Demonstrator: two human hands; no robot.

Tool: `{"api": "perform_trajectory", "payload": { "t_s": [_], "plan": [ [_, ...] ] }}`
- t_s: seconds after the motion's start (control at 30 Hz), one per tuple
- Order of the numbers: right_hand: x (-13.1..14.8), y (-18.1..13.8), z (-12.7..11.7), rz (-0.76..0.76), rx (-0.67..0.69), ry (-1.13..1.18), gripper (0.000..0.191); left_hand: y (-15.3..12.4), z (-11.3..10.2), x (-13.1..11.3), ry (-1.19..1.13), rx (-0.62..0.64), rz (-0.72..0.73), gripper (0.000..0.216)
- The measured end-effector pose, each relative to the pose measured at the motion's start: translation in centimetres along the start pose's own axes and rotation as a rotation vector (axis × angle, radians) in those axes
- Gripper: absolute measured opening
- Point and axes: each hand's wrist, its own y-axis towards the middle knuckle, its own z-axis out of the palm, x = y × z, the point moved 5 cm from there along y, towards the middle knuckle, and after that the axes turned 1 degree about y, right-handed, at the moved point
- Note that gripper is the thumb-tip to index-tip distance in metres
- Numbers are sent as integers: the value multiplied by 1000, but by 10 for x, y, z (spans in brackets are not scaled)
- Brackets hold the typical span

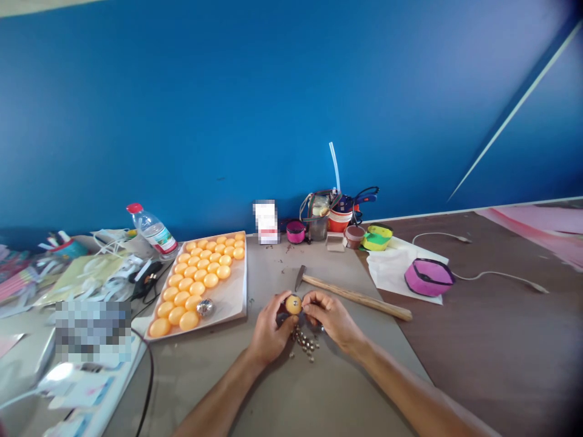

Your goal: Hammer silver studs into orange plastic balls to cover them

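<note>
An orange ball (293,304) with a small metal piece set in its face sits pinched between both hands, low over the tabletop (282,388) near its middle. The left hand (269,331) curls round the ball from the left, fingers closed against it; the right hand (328,314) closes on it from the right, fingertips on its side. Just beneath the hands lies a scatter of small metal beads (306,344) on the brown surface. Just beyond the right hand a hammer (350,294) with a wooden handle lies flat, its head pointing toward the wall. To the left, a pale tray (230,297) holds rows of orange balls (200,276) and one shiny silver ball (205,307) near its front edge. Behind the tray a water bottle (152,232) with a red cap leans tilted. To the right, well apart, a pink hexagonal box (429,277) rests on white paper (387,270)
</note>
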Motion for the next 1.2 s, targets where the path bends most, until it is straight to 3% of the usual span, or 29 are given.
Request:
{"api": "perform_trajectory", "payload": {
  "t_s": [0.77,1.0,1.2],
  "plan": [
    [1,-5,6,40,-28,-40,14,-2,1,-8,190,-57,140,37],
    [-10,-2,6,57,-51,-38,17,-4,2,-9,206,-27,173,38],
    [1,-1,5,12,-42,-107,18,-3,1,-6,118,-52,91,39]
  ]
}}
